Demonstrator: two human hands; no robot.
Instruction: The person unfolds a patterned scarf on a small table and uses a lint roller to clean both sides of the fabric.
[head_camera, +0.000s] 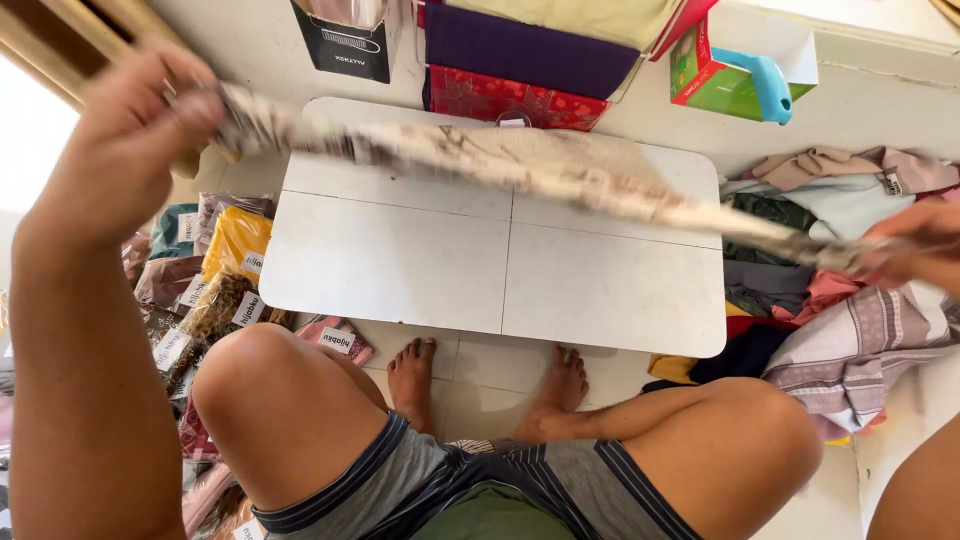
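Both hands (120, 130) stretch blurred cloth (520, 170) sideways, seemingly taut

Beige brown-patterned cloth (520, 170), white table (400, 260), grey navy-striped shorts (500, 480).

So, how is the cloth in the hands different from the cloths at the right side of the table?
The patterned cloth is stretched into one long band between the left hand and the right hand, above the white table; the heap of cloths lies loose and crumpled on the floor. The held cloth is pale with dark marks; the heap mixes pink, green, grey and striped pieces. Both are soft fabric.
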